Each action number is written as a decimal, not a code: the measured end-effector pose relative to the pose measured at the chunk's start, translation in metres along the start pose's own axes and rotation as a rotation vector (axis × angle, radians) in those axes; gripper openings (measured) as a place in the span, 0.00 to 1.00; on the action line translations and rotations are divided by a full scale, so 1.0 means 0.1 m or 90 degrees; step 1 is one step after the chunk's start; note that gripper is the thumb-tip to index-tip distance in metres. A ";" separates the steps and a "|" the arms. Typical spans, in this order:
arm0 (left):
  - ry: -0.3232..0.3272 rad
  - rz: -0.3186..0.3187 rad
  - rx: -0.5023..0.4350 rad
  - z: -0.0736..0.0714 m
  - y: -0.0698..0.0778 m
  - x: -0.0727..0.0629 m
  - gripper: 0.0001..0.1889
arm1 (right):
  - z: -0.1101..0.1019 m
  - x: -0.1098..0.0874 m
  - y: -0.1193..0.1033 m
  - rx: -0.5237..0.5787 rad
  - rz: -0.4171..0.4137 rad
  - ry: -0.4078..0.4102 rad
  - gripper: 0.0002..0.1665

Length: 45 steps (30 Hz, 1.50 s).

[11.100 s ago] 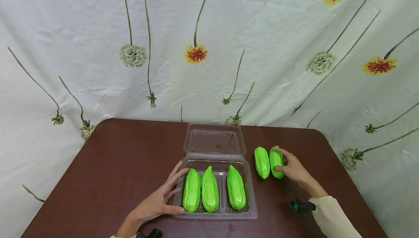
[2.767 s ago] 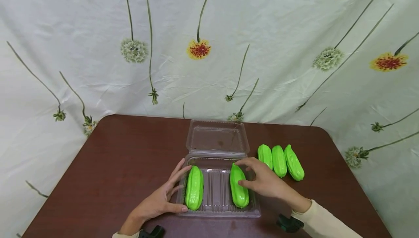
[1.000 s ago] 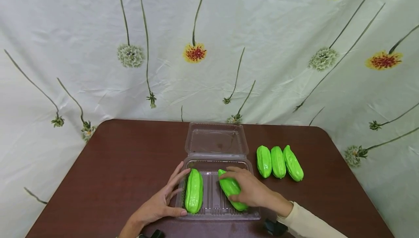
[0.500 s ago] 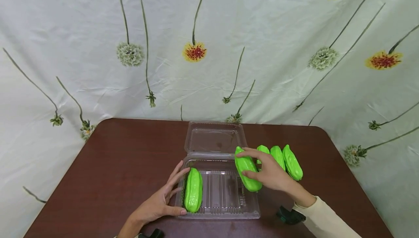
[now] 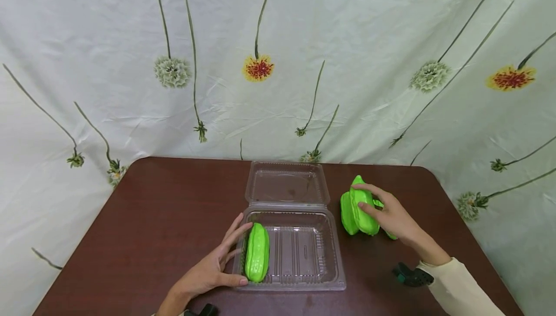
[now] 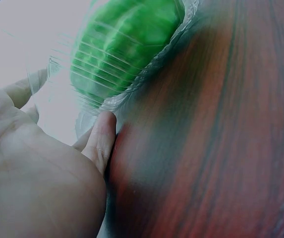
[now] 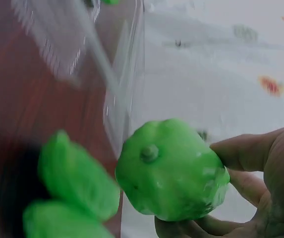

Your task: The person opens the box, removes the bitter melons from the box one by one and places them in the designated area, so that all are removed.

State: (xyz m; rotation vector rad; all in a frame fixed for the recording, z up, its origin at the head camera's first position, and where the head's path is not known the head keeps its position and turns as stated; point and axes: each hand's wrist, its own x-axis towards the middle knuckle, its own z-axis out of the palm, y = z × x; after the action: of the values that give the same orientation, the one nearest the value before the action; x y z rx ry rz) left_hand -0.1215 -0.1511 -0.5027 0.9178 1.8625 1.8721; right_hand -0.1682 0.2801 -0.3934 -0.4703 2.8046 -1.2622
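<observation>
My right hand (image 5: 393, 214) grips a glossy green ridged bitter melon (image 5: 362, 212) between thumb and fingers, above the others right of the clear plastic container (image 5: 304, 284). In the right wrist view the held melon's stem nub faces the camera, and more green melons (image 7: 77, 178) lie below it. Another melon (image 5: 257, 253) lies lengthwise along the left side inside the container. My left hand (image 5: 208, 267) rests at the container's left side, fingers extended along the rim and thumb at the front corner. In the left wrist view the melon (image 6: 127, 49) shows through the ribbed plastic wall.
The container's clear lid (image 5: 286, 183) is folded back, flat toward the rear of the dark brown table (image 5: 173, 210). A melon (image 5: 346, 214) shows left of the held one; others are mostly hidden behind it and the hand. A flowered white cloth (image 5: 347, 41) hangs behind.
My right hand has lifted a melon from the container's right side and carried it right, over the melons on the table. Earlier the container held three melons. My left hand has stayed in place.
</observation>
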 end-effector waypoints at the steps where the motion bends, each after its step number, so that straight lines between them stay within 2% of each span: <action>1: 0.000 0.000 0.000 0.00 0.00 0.00 0.54 | -0.05 -0.01 0.04 0.007 0.013 -0.002 0.26; 6: 0.003 -0.013 -0.003 0.00 0.00 -0.01 0.54 | -0.29 -0.04 0.27 0.024 0.066 -0.016 0.29; 11: 0.000 0.006 0.006 0.01 0.00 0.00 0.54 | -0.48 -0.11 0.55 0.053 0.106 -0.018 0.31; 18: 0.001 0.003 0.010 0.01 0.00 0.01 0.54 | -0.62 -0.20 0.85 0.110 0.155 -0.010 0.34; 24: 0.002 -0.002 0.003 0.01 -0.01 0.00 0.54 | -0.70 -0.26 0.98 0.207 0.199 -0.021 0.35; 29: 0.002 -0.012 -0.001 0.00 0.00 0.00 0.54 | -0.71 -0.27 1.06 0.217 0.240 -0.030 0.35; 34: -0.002 -0.013 -0.002 0.00 0.01 0.00 0.54 | -0.62 -0.26 1.15 0.232 0.265 -0.055 0.35; 40: -0.001 -0.012 -0.004 0.00 0.02 0.01 0.54 | -0.54 -0.21 1.20 0.254 0.276 -0.056 0.34; 45: -0.001 -0.009 -0.005 0.00 0.01 0.00 0.54 | -0.52 -0.19 1.21 0.246 0.277 -0.061 0.34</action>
State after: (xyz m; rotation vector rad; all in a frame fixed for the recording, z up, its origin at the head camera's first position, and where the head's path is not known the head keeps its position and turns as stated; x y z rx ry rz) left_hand -0.1218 -0.1512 -0.5014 0.9004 1.8552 1.8680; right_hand -0.1894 0.3991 -0.4499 0.0927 2.3173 -1.5577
